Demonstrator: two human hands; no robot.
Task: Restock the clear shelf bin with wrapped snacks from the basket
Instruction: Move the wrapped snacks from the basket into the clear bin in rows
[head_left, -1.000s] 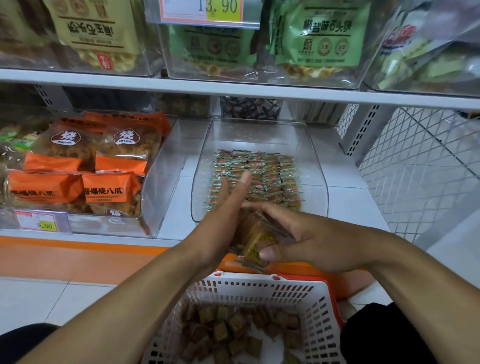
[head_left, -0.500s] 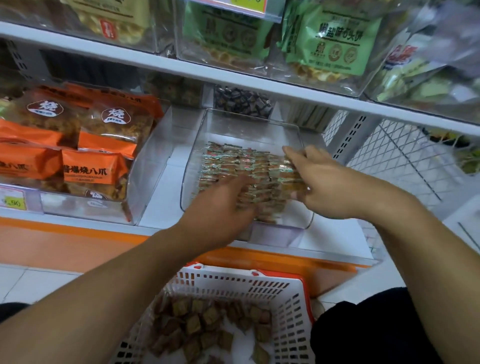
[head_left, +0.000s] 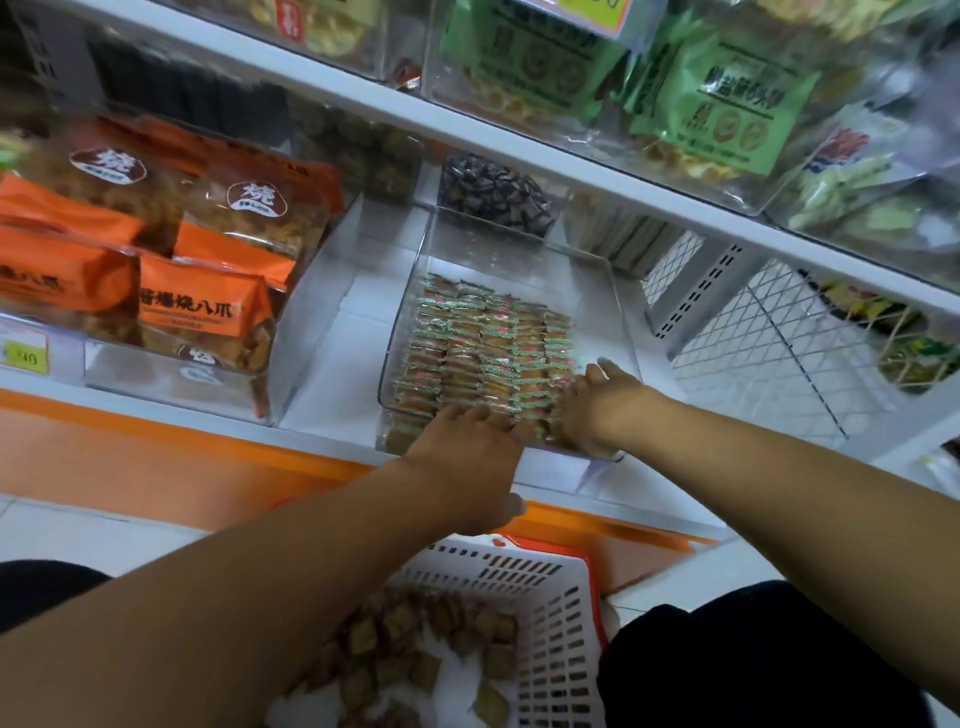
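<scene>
The clear shelf bin (head_left: 613, 291) sits on the lower shelf, holding neat rows of wrapped snacks (head_left: 483, 343) in green-and-red wrappers. Both my hands are at the bin's front end. My left hand (head_left: 467, 452) reaches over the front wall, and its fingers rest on the nearest row of snacks. My right hand (head_left: 597, 405) lies at the right end of that row, with its fingers stretched against the packets. Motion blur hides the fingertips. Below my arms stands the white basket (head_left: 561, 623) with a red rim, which holds several brown wrapped snacks (head_left: 405, 654).
Left of the bin stands another clear bin of orange snack bags (head_left: 202, 306). Behind is a container of dark wrapped sweets (head_left: 493, 195). The upper shelf (head_left: 519, 140) carries green bags (head_left: 727, 98). A white wire mesh panel (head_left: 769, 353) closes the right side.
Both hands carried a stack of snacks up from above the basket into the bin, then drew back to its front end. The camera has tilted and moved closer to the shelf.
</scene>
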